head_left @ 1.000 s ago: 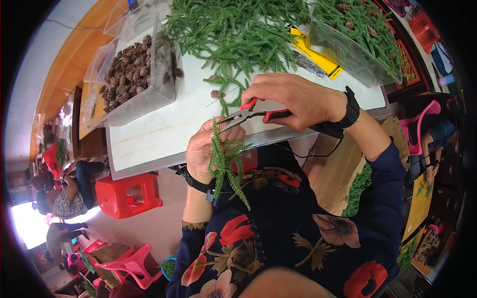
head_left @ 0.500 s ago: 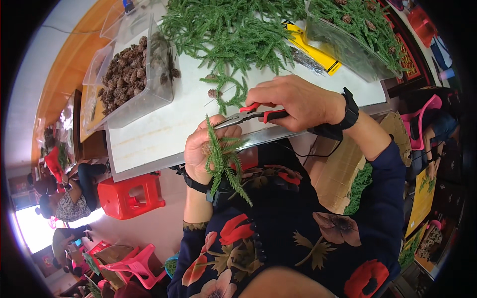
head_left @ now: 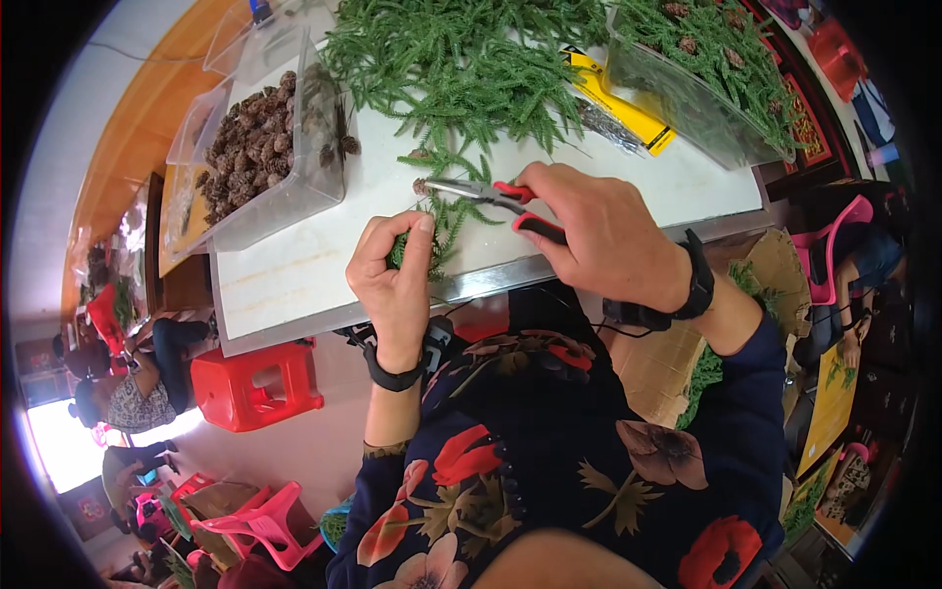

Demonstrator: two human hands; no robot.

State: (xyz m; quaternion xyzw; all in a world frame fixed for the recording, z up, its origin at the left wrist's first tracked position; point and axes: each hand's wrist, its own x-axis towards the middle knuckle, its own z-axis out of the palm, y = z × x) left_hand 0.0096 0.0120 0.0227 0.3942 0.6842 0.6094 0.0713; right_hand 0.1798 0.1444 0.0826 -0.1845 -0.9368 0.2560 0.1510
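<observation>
L hand (head_left: 391,275) pinching a sprig (head_left: 397,252), R hand (head_left: 613,236) gripping pliers (head_left: 469,191), tips at a cone (head_left: 421,186); coned greens (head_left: 708,51) in far-R bin (head_left: 687,118) look done, big far heap (head_left: 461,79) prob. remaining.

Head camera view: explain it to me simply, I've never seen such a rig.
There is no robot here, just a person's bare hands. The view comes from the left of two wide fisheye cameras worn on the head, looking down, so straight edges bend near the rim.

On the white table lie a heap of green sprigs and a yellow packet. A clear tub at left holds brown cones; another at right holds greenery with cones.

The left hand pinches a green sprig. The right hand holds red-and-black pliers, tips at a small cone.
</observation>
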